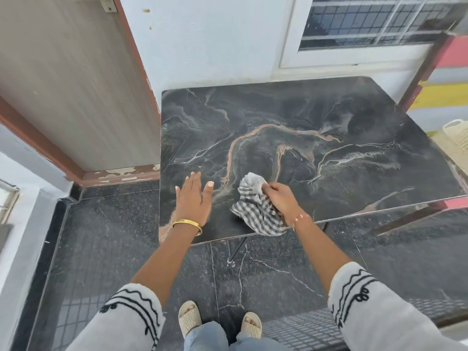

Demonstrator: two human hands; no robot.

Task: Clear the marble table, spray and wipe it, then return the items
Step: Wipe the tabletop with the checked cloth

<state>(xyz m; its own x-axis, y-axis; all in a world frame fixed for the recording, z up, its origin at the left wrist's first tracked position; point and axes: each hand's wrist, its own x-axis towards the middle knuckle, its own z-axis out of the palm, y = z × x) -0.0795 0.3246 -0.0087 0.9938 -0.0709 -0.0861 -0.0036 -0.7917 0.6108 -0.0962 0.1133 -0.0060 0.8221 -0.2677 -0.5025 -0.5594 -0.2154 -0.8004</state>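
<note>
The dark marble table (329, 117) with pale and orange veins stands against the white wall, its top bare. My right hand (281, 198) is shut on a grey-and-white checked cloth (255, 206), pressing it on the tabletop near the front edge; part of the cloth hangs over that edge. To the left of the cloth, my left hand (195, 198) lies flat on the marble, fingers apart, holding nothing. A gold bangle circles the left wrist.
A wooden door with a brown frame (73, 79) stands to the left of the table. A cream basket (455, 138) shows at the right edge. A window with a grille (374, 21) is behind the table. Dark stone floor (114, 236) lies below, my sandalled feet near a thin table leg (236, 252).
</note>
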